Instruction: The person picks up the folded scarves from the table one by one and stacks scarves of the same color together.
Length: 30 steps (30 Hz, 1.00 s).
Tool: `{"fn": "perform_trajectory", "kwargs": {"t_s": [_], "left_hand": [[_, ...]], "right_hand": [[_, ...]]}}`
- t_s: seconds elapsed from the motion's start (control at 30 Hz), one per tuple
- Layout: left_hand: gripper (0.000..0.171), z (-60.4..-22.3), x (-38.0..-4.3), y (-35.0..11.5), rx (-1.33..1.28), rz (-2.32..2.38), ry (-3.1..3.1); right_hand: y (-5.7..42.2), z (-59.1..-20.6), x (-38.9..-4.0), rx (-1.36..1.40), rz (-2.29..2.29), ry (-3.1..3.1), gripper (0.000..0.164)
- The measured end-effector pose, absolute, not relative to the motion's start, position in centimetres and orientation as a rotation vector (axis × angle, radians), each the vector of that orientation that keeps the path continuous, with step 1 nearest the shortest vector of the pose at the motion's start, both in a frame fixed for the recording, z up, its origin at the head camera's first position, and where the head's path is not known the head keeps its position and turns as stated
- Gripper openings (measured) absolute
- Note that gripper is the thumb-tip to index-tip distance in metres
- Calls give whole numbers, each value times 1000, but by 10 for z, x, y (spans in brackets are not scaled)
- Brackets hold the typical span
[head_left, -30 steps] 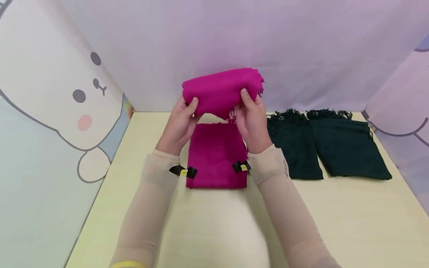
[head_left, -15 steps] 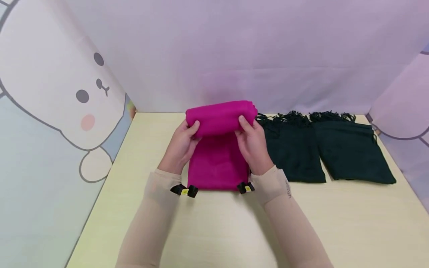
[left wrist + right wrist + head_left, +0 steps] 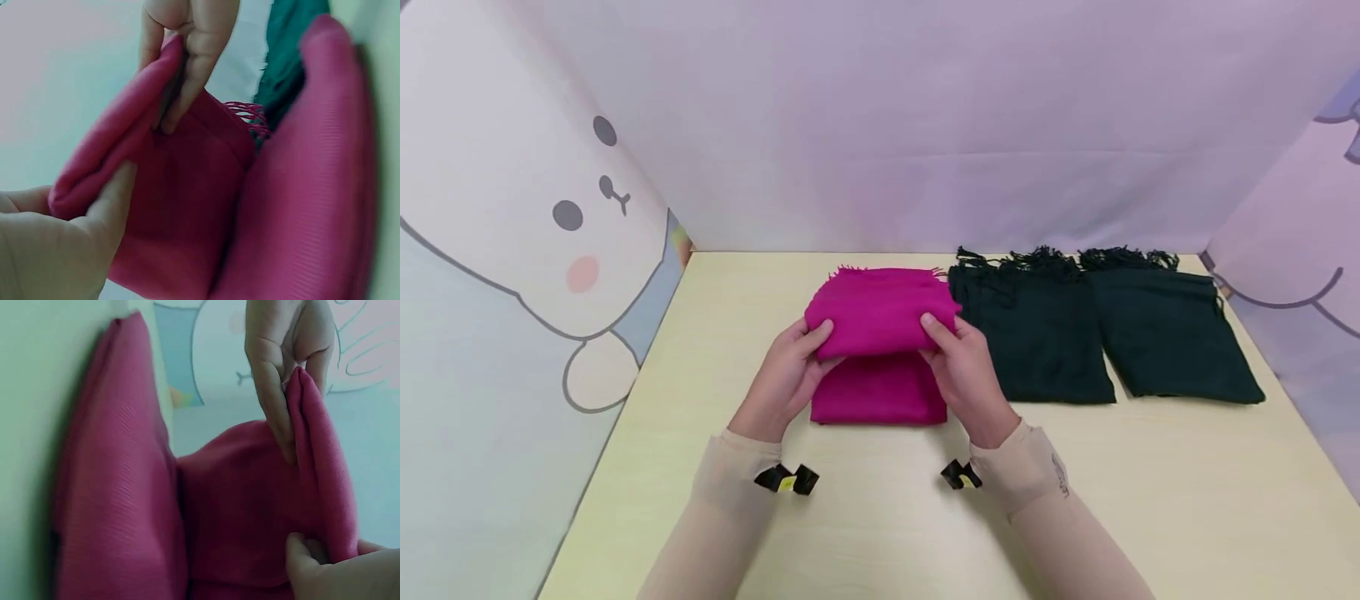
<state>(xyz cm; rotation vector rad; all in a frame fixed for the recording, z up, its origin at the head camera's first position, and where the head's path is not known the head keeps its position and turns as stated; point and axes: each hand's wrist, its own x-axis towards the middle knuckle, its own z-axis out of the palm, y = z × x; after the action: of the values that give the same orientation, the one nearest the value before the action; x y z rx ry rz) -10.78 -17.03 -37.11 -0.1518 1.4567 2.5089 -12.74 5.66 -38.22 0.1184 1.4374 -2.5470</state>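
Note:
A folded magenta scarf is held by both hands over a second magenta fold that lies flat on the table. My left hand pinches its near left corner, thumb on top. At the near right corner my right hand grips it the same way. Fringe shows along the far edge of the scarf. In the left wrist view the held edge stands raised, with layers doubled between thumb and fingers. The right wrist view shows the same lifted edge apart from the lower fold.
Two dark green fringed scarves, one nearer and one farther right, lie folded side by side on the pale wooden table. A white curtain hangs behind, and a cartoon-printed panel stands at the left.
Both hands have come down and toward the person with the magenta scarf. Held up near the curtain before, it now lies over the far part of the lower fold, its near edge raised.

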Motion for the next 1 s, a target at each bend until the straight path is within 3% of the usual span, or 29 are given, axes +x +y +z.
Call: {"fn": "perform_trajectory", "kwargs": {"t_s": [0.23, 0.4, 0.47, 0.63, 1.0], "left_hand": [[48, -391, -81, -178, -258, 2402, 1580], [67, -408, -65, -180, -301, 2322, 1723], [62, -413, -58, -181, -287, 2239, 1810], [30, -422, -47, -188, -166, 2048, 1930], [36, -425, -41, -201, -25, 1721, 2080]], "right_hand": [[60, -388, -98, 231, -2297, 1637, 40], [62, -398, -80, 274, -2162, 1720, 36], [64, -405, -74, 280, -2143, 1707, 34], [72, -418, -67, 258, -2043, 1747, 26], [92, -423, -68, 113, -1800, 1842, 25]]}}
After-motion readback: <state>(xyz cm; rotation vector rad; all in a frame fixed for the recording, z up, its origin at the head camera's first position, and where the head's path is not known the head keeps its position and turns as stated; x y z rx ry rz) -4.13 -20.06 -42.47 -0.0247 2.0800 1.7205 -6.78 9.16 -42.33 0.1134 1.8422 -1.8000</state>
